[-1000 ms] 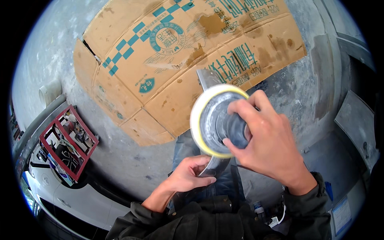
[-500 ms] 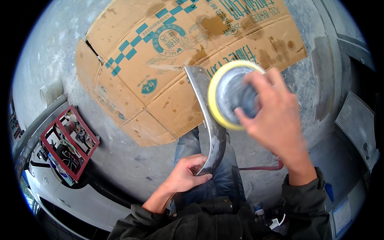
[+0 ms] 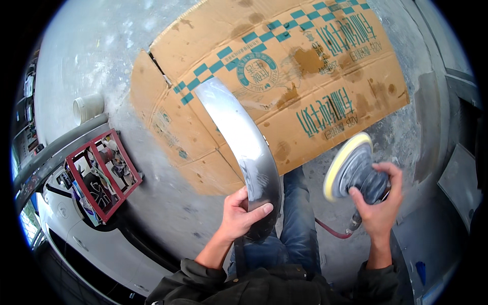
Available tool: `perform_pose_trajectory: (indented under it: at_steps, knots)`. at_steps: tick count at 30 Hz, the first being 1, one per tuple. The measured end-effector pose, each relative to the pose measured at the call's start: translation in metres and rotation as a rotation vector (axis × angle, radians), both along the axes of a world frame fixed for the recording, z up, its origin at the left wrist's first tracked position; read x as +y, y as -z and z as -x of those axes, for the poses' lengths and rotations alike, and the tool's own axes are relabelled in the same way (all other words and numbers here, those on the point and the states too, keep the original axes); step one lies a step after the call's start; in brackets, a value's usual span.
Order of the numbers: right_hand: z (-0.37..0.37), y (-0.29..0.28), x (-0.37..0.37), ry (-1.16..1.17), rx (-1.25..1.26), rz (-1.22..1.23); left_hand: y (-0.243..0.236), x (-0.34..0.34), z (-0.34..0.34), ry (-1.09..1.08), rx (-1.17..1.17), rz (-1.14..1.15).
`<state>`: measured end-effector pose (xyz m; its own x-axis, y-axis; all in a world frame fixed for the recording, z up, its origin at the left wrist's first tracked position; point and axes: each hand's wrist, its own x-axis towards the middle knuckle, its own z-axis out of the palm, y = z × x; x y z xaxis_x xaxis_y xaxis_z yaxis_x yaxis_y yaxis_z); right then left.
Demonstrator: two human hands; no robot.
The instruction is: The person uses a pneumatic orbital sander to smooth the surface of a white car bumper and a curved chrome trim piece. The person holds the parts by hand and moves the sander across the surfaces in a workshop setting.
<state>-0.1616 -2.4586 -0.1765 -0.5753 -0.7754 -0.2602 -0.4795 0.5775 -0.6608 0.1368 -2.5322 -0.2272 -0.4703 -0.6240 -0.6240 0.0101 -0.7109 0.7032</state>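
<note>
Checking the curved panel [image 3: 235,133], seemingly, the left hand [image 3: 238,218] pinches it over the flattened carton's [image 3: 279,117] near edge, the right hand [image 3: 382,209] clasps the disc sander [image 3: 356,170] beside that edge, and further sanding would need flat contact.

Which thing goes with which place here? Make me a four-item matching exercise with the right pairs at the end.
Things:
1. Curved strip
2. Round-pad tool
3. Cardboard
4. Red-framed rack

Places:
A. Spread out flat on the floor
B. Near the white car
C. Held in the right hand
D. Held in the left hand

Pairs: 1-D; 2-C; 3-A; 4-B
</note>
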Motion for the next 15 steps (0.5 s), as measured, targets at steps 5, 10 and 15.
perform_pose_trajectory:
  at_steps: [5, 10, 15]
  knots:
    - [-0.025, 0.005, 0.019, 0.047, -0.136, -0.017, 0.004, -0.013, 0.009, -0.255, -0.131, -0.031]
    - [-0.044, -0.004, 0.024, -0.056, -0.172, -0.022, -0.015, -0.052, 0.037, -0.494, 0.080, -0.156]
    - [-0.052, -0.018, 0.019, -0.191, -0.165, -0.006, -0.019, -0.065, 0.053, -0.596, 0.158, -0.160]
